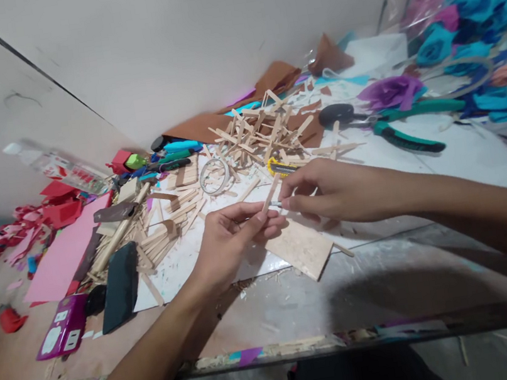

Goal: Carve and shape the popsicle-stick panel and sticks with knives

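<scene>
Near the far end of the wooden board (pixel 301 249), a flat stick (pixel 271 194) is pinched by the left hand (pixel 234 234) and a small grey thing (pixel 276 204) by the right hand (pixel 318 190). Behind the board, a yellow cutter (pixel 273 166) and piled sticks (pixel 257 132) are seen.

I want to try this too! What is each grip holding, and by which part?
The left grip pinches a wooden stick near its lower end. The right grip holds a thin grey thing, mostly hidden, so which part can't be told.
</scene>
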The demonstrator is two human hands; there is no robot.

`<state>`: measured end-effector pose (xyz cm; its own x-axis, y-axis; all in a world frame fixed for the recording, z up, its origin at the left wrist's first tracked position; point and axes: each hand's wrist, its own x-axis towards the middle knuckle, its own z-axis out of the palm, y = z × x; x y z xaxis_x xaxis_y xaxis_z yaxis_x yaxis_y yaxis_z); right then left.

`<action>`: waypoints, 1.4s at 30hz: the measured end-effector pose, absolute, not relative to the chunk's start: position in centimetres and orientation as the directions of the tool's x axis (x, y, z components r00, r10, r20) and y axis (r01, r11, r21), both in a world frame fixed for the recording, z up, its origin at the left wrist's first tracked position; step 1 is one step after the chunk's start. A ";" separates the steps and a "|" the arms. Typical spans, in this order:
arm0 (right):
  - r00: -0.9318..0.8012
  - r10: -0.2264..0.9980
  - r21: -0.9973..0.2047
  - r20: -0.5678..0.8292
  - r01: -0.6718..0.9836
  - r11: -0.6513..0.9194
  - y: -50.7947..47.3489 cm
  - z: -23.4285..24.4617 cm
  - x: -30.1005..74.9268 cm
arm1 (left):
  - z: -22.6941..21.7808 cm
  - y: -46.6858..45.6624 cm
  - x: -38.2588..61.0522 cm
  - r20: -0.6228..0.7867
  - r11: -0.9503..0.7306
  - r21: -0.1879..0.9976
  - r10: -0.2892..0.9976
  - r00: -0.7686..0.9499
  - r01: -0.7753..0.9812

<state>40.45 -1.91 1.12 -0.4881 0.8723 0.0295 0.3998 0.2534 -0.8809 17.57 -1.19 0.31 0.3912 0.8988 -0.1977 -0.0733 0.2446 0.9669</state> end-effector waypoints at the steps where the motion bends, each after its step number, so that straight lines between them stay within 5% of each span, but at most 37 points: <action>1: -0.476 0.879 -0.877 0.022 0.413 0.246 -2.0 1.1 40.4 | 0.3 -1.2 17.6 -0.199 0.247 0.966 0.899 0.391 -0.076; 10: -0.410 0.882 -0.748 0.232 0.505 0.432 -2.4 0.7 39.5 | 0.2 -1.2 17.7 -0.211 0.275 0.953 0.904 0.372 -0.128; 17: -0.385 0.892 -0.634 0.237 0.634 0.442 -3.1 0.4 39.4 | 0.3 -1.3 17.9 -0.228 0.317 0.926 0.902 0.366 -0.205; 32: -0.383 0.882 -0.683 0.275 0.568 0.460 -2.8 0.5 39.5 | 0.8 -0.8 18.0 -0.353 0.495 0.817 0.836 0.421 -0.297; 42: -0.431 0.859 -0.667 0.275 0.558 0.493 -2.9 1.5 39.7 | 0.3 -1.4 17.8 -0.220 0.325 0.923 0.886 0.408 -0.208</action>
